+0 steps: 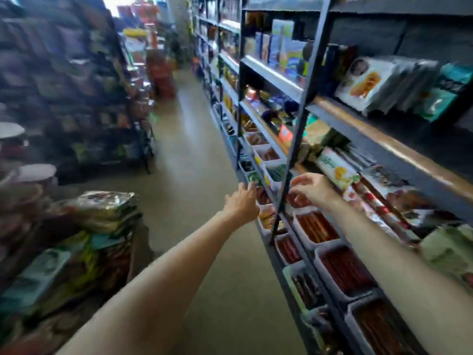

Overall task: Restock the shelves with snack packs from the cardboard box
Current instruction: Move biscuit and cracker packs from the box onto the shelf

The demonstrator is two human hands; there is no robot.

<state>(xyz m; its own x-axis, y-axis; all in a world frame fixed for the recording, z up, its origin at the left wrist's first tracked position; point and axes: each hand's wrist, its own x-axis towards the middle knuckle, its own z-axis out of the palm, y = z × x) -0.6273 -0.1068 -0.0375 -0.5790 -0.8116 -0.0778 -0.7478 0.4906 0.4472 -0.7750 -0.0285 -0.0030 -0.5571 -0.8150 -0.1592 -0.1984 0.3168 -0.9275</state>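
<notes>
Left hand: the left hand (pixel 242 201) reaches to the front edge of the lower shelf, fingers stretched out and relaxed, fingertips at a small green packet (pixel 254 177) in a white bin; whether it pinches the packet cannot be told through the blur.
Right hand: the right hand (pixel 311 191) is inside the shelf bay just past the dark upright post (pixel 291 160), fingers curled downward over reddish snack packs (pixel 294 199); a real grip on them cannot be told.
Between the hands: the post stands between the two hands, the left one on the aisle side, the right one on the shelf side.
White bins: a row of white bins (pixel 330 248) runs along the shelf's front edge toward the camera, filled with reddish-brown stick snacks.
Shelves: the dark metal shelves (pixel 384 139) rise above the hands, with boxed and bagged snacks on the upper levels.
Cardboard box: a cardboard box (pixel 133 254) sits at lower left, well apart from both hands across the aisle floor (pixel 194 155), heaped with shiny snack bags (pixel 102 208).
</notes>
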